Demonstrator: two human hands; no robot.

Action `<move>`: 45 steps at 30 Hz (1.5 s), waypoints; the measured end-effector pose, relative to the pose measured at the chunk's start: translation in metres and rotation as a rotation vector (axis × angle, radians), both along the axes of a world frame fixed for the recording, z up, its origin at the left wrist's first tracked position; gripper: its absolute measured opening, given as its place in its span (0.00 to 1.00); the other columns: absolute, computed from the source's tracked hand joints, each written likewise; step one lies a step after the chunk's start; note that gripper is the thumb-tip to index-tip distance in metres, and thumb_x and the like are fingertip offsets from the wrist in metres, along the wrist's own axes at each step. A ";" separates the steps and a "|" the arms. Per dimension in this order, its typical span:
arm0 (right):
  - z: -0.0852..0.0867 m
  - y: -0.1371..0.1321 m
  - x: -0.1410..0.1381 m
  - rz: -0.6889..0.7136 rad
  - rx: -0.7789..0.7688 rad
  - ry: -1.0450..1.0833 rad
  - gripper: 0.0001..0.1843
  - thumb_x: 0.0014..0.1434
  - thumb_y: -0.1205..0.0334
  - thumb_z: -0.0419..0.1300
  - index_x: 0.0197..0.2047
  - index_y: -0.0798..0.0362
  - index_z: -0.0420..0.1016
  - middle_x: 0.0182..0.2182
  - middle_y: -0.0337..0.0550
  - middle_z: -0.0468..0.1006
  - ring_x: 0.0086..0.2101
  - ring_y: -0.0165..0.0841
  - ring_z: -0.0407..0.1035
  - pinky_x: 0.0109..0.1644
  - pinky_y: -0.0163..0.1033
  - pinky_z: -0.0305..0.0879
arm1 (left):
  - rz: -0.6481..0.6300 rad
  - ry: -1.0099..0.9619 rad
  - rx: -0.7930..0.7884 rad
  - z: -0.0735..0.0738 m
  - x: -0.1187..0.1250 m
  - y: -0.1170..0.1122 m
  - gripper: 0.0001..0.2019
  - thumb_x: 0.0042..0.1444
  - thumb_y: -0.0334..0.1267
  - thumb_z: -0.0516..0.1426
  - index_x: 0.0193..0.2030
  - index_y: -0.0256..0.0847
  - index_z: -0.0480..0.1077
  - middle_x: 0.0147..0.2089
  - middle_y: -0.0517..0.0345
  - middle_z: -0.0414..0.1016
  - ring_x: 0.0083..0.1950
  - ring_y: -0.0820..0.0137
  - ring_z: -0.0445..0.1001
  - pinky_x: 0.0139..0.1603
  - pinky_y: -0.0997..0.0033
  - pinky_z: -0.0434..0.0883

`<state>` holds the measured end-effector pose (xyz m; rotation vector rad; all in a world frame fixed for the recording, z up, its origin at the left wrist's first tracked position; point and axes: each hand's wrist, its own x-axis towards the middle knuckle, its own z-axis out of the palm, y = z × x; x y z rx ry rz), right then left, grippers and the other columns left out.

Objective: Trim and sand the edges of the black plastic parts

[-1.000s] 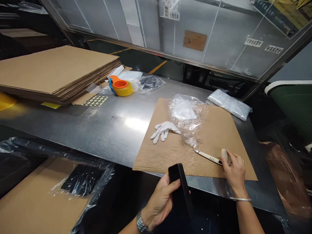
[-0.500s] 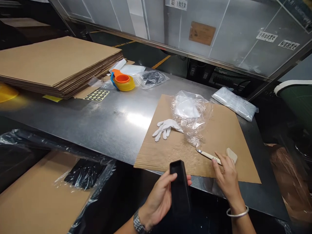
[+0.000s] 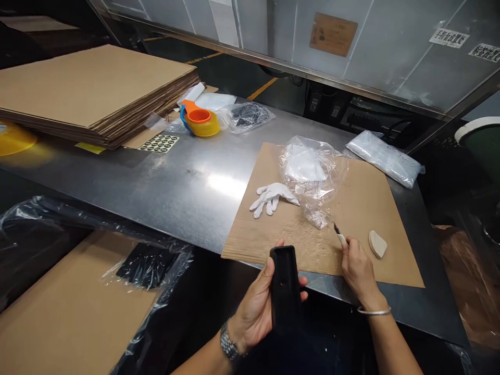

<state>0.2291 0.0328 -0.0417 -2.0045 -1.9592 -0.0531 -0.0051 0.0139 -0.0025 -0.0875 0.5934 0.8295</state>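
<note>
My left hand (image 3: 255, 307) is wrapped round a black rectangular tray-like part (image 3: 284, 286), its hollow side facing up, just off the table's front edge. In my right hand (image 3: 357, 268) is a craft knife (image 3: 340, 236) with a pale handle, its dark blade pointing up and away from me. A flat cardboard sheet (image 3: 250, 234) lies beneath that hand. To the right of the knife rests a beige rounded block (image 3: 377, 244). A white glove (image 3: 273, 198) and a crumpled clear plastic bag (image 3: 312, 182) with white material inside lie farther back on the cardboard.
On the metal table (image 3: 175, 192) stand a tape roll in a dispenser (image 3: 201, 121), a sticker sheet (image 3: 159, 143) and a cardboard stack (image 3: 101, 83). A wrapped plastic packet (image 3: 386, 156) lies back right. Lower left, a plastic-lined box holds cardboard and a bagged black item (image 3: 144, 265).
My right hand has closed round the knife and lifted it off the cardboard, turning its blade away from me. My left hand has tilted the black part slightly. The view has shifted a little.
</note>
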 end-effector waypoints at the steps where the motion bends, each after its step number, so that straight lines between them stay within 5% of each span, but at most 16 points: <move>1: 0.005 -0.007 -0.005 -0.016 0.012 0.029 0.18 0.67 0.60 0.38 0.49 0.58 0.64 0.36 0.51 0.74 0.33 0.37 0.69 0.33 0.39 0.64 | 0.052 0.074 0.019 0.000 0.000 0.000 0.28 0.57 0.47 0.53 0.64 0.57 0.49 0.37 0.55 0.76 0.37 0.65 0.77 0.39 0.61 0.74; 6: 0.039 -0.051 -0.039 0.194 0.014 0.274 0.19 0.65 0.62 0.48 0.58 0.53 0.59 0.46 0.49 0.74 0.43 0.35 0.71 0.40 0.35 0.69 | 0.225 0.251 0.077 0.002 0.000 0.005 0.27 0.57 0.49 0.52 0.63 0.59 0.50 0.36 0.58 0.73 0.33 0.70 0.75 0.37 0.65 0.74; 11: 0.051 -0.087 -0.066 0.458 -0.020 0.226 0.22 0.62 0.70 0.49 0.60 0.57 0.60 0.27 0.43 0.72 0.25 0.30 0.69 0.27 0.32 0.65 | 0.341 0.283 0.105 0.005 -0.002 0.007 0.26 0.56 0.53 0.50 0.62 0.60 0.53 0.35 0.59 0.70 0.31 0.72 0.73 0.34 0.68 0.73; 19: 0.044 -0.106 -0.084 0.361 0.041 -0.045 0.17 0.64 0.63 0.50 0.53 0.62 0.68 0.20 0.38 0.66 0.19 0.27 0.62 0.22 0.34 0.57 | 0.418 0.286 0.128 0.010 -0.002 0.005 0.26 0.54 0.57 0.50 0.60 0.61 0.56 0.34 0.60 0.69 0.29 0.72 0.71 0.32 0.69 0.72; 45: 0.054 -0.103 -0.095 0.337 -0.011 -0.171 0.16 0.65 0.62 0.47 0.47 0.58 0.72 0.19 0.36 0.66 0.20 0.25 0.61 0.24 0.34 0.54 | 0.434 0.324 0.154 0.008 -0.003 -0.001 0.25 0.56 0.57 0.48 0.61 0.60 0.55 0.34 0.59 0.70 0.29 0.72 0.72 0.33 0.68 0.72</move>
